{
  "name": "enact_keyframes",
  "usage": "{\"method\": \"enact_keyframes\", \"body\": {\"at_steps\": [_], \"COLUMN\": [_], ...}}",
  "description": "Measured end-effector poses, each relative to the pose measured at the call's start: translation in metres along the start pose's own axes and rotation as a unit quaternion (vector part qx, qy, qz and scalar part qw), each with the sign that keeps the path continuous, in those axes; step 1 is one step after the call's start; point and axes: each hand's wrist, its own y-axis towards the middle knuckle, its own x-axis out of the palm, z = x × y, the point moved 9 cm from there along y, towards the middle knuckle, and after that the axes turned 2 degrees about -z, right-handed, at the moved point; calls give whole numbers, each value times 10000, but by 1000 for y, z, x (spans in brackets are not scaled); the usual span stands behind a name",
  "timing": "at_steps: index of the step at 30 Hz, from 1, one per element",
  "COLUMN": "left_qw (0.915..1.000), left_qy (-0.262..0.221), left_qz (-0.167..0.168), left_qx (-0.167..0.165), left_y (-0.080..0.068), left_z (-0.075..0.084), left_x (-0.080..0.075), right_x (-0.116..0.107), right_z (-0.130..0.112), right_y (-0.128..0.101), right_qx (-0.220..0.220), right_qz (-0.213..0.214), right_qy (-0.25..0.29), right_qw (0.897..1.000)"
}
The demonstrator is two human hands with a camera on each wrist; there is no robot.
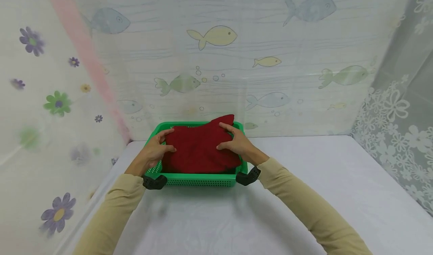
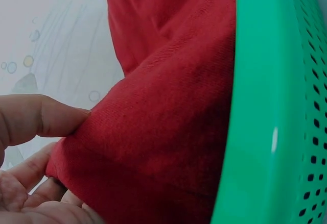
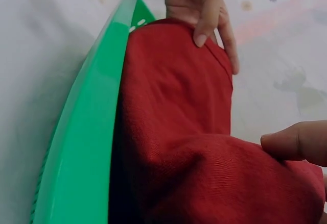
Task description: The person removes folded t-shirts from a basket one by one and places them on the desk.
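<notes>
A red cloth (image 1: 201, 149) lies bunched in a green plastic basket (image 1: 203, 178), its top edge rising above the far rim at the right. My left hand (image 1: 156, 149) grips the cloth's left side, thumb on the near face and fingers behind it. On the other side my right hand (image 1: 238, 142) pinches the cloth near its raised corner. In the left wrist view the thumb presses the red cloth (image 2: 158, 106) against fingers partly hidden under it. The right wrist view has the right thumb (image 3: 296, 143) on the fabric, with the left hand (image 3: 202, 9) at the far end.
The basket stands on a white-covered table (image 1: 304, 179), close to the back curtain (image 1: 220, 78) printed with fish. A flowered curtain (image 1: 57, 134) hangs at the left, and a lacy one (image 1: 399, 134) at the right. Black wrist devices (image 1: 248, 176) overlap the basket's front corners.
</notes>
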Motion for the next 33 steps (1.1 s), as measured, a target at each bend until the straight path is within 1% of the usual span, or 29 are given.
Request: {"method": "enact_keyframes", "body": {"at_steps": [5, 9, 15, 21, 27, 33], "left_qw": [9999, 9996, 9988, 9980, 9969, 9953], "left_qy": [-84, -90, -134, -168, -299, -479], "left_qz": [24, 30, 37, 35, -13, -47], "left_qx": [121, 273, 460, 605, 721, 844], "left_y": [-1, -1, -2, -3, -4, -4], "left_z": [3, 9, 18, 24, 31, 38], "left_x": [4, 6, 10, 14, 19, 27], "right_x": [-6, -11, -18, -25, -34, -43], "right_z": [-4, -9, -13, -19, -24, -27], "right_y": [-4, -6, -7, -11, -15, -20], "right_qx": [-144, -217, -245, -399, -485, -603], "right_qz": [86, 139, 168, 232, 349, 382], "right_qy": [19, -89, -82, -91, -150, -3], "right_qw": [9999, 9996, 9995, 9989, 9981, 9974]}}
